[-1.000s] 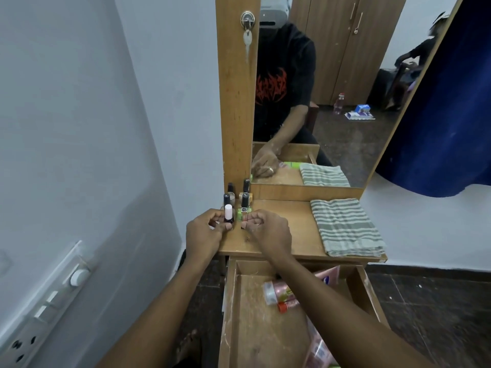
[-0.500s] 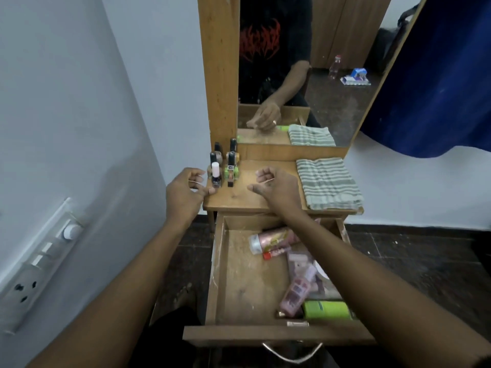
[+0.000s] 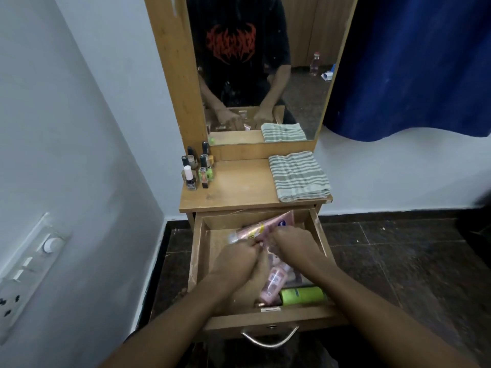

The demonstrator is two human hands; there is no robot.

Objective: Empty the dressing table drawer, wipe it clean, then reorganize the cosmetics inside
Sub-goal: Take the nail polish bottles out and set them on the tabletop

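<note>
The wooden drawer [image 3: 195, 257] is pulled out below the dressing table top [image 3: 239, 192]. Both hands are inside it at the back. My right hand [image 3: 295, 241] closes its fingers on a pink tube [image 3: 253, 231] that lies slanted against the back wall. My left hand [image 3: 237, 260] is curled just below the tube's cap end; what its fingertips pinch is hidden. A pink bottle [image 3: 273, 284] and a green bottle [image 3: 303, 296] lie near the drawer's front right. Several nail polish bottles [image 3: 198, 170] stand on the top's back left corner.
A folded striped cloth [image 3: 299, 176] lies on the right of the table top. The mirror [image 3: 260, 75] rises behind it. A white wall with a switch panel [image 3: 29, 264] is close on the left, a blue curtain [image 3: 414, 65] on the right. The metal drawer handle [image 3: 269, 339] juts towards me.
Both hands have left the nail polish bottles on the top and dropped into the drawer. The view has tilted down, and the right hand now grips the pink tube.
</note>
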